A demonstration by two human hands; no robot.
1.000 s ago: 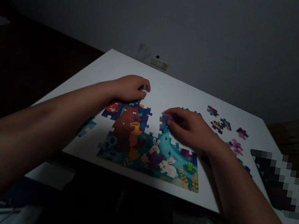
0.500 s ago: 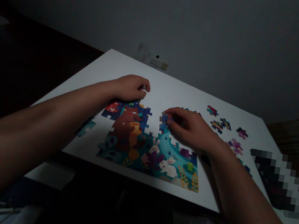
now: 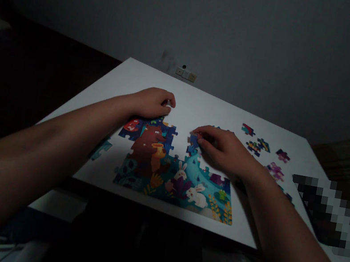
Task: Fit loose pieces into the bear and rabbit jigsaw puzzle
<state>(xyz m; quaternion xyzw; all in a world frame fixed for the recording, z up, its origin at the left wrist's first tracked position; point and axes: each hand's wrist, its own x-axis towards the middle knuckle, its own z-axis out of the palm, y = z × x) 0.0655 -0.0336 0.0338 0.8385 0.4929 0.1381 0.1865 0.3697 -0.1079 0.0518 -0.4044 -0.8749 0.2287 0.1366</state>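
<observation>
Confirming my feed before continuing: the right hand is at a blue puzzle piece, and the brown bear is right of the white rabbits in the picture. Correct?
Not quite: the head view shows the brown bear left of the white rabbits; the rest stands.

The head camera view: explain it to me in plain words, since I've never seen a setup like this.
There is no machine at work here, just a person's two bare hands. The camera is worn on the head, looking forward and down, so the forearms reach in from the bottom corners.

On the white table lies a partly assembled jigsaw showing a bear and rabbits. Loose pieces are scattered to its right, and a teal piece lies to its left.

The right hand has its fingers at a blue piece; whether it grips or only presses it, I can't tell. The left hand is curled near the jigsaw's upper left, with nothing visibly held.
</observation>
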